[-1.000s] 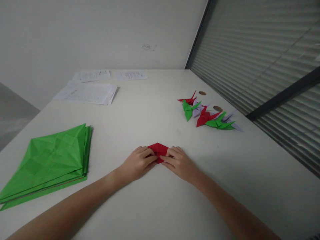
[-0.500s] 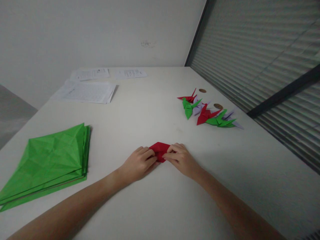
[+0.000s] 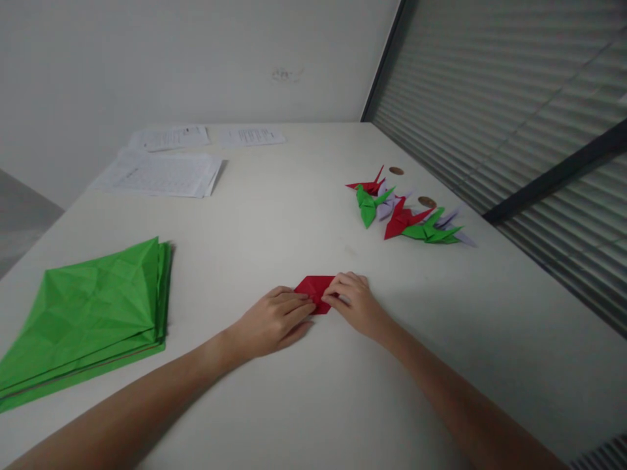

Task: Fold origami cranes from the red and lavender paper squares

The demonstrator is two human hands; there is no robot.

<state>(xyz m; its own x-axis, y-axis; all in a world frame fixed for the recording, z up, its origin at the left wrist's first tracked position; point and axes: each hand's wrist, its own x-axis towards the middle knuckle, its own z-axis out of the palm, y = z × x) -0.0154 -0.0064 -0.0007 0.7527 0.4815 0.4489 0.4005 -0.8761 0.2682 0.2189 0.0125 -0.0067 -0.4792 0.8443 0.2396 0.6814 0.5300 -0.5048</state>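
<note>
A small folded piece of red origami paper (image 3: pixel 315 284) lies on the white table in front of me, between my two hands. The fingers of my left hand (image 3: pixel 279 318) press down over its left part, holding it against the table, with the thumb apart below. At its right side my right hand (image 3: pixel 353 300) pinches the paper between thumb and fingers. Both hands partly cover the paper, so its full outline is hidden.
A stack of large creased green paper sheets (image 3: pixel 98 300) lies to the left. Several folded paper cranes, including a red one (image 3: pixel 399 220) and a green one (image 3: pixel 367 205), sit back right near two brown discs (image 3: pixel 427 202). Printed papers (image 3: pixel 169 175) lie back left; window blinds (image 3: pixel 490 98) border the right.
My left fingers have slid slightly right over the red paper, and its left thumb has come away below. The paper now looks flatter, with more of its top showing. The view has shifted slightly.
</note>
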